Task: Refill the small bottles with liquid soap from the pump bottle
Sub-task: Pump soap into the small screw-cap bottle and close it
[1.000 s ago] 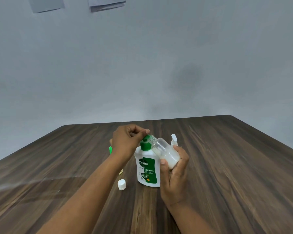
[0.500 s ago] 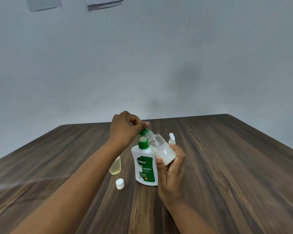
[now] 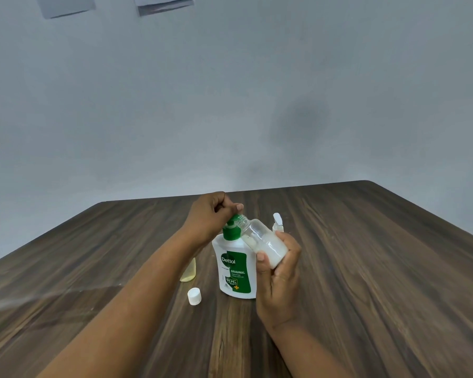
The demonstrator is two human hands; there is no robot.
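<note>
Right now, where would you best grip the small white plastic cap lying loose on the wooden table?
Probably pinch the small white plastic cap across its round side wall, coming from above: it is low and sits on the wooden table apart from the white pump bottle.

yellowish small bottle [image 3: 188, 274]: top behind left forearm [image 3: 137, 296]. pump head [image 3: 230, 228]: partly under left hand [image 3: 209, 217]. spray bottle [image 3: 277, 222]: body behind right hand [image 3: 278, 276], clear small bottle [image 3: 268, 245]. wall papers [image 3: 164, 5]: cut at top.
</note>
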